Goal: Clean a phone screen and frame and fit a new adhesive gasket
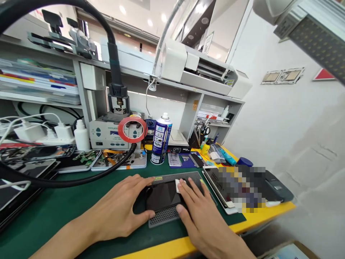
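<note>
A smartphone (163,196) with a dark, glossy screen lies face up on a grey perforated mat (167,215). My left hand (121,207) braces the phone's left end, thumb at the near edge and fingers at the far edge. Over the phone's right end, the fingers of my right hand (198,208) press a small white wipe (178,186) flat to the glass. Most of that wipe is hidden under the fingers, so its exact kind is hard to see.
A spray can (161,138) stands behind the mat. To the right lie stacked tablets (215,180). A black hose (81,182) loops across the left side, before trays of parts (118,166). Red tape (120,130) hangs near the hot-air station (98,138). The table has a yellow edge (167,250).
</note>
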The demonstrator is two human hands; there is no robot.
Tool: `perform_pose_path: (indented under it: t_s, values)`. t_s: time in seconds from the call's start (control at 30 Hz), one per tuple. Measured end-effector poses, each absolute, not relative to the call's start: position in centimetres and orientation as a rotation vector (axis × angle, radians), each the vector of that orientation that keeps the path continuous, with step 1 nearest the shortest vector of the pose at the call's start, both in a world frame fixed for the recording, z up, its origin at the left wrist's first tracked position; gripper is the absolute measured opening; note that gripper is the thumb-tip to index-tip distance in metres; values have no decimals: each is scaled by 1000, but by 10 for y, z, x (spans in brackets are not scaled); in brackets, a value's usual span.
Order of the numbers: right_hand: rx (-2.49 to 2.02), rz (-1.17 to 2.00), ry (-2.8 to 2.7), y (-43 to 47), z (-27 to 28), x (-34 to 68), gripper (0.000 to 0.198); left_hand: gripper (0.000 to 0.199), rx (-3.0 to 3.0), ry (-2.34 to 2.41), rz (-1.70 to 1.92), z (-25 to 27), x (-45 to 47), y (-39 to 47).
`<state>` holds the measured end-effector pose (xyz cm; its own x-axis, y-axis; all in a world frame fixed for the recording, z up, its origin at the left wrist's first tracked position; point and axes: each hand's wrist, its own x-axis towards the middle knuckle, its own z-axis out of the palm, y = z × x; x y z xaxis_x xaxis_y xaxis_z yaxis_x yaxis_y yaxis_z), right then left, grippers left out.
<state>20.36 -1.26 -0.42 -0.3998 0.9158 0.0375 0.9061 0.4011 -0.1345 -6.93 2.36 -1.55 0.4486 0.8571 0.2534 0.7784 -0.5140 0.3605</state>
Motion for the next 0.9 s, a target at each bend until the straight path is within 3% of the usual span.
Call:
perform_pose_path:
  t_s: [0.27,0.67,0.9]
  values:
    - [-1659,29,-2530,-1,-7,201,66,74,2536,1492,674,-10,-63,17]
    - [-1278,334,-2642,-12,0,138,64,79,2500,1368,496,-1,-72,22]
    - [-1493,-26,-2642,-7,-11,189,58,81,2475,1362,540,6,-69,19]
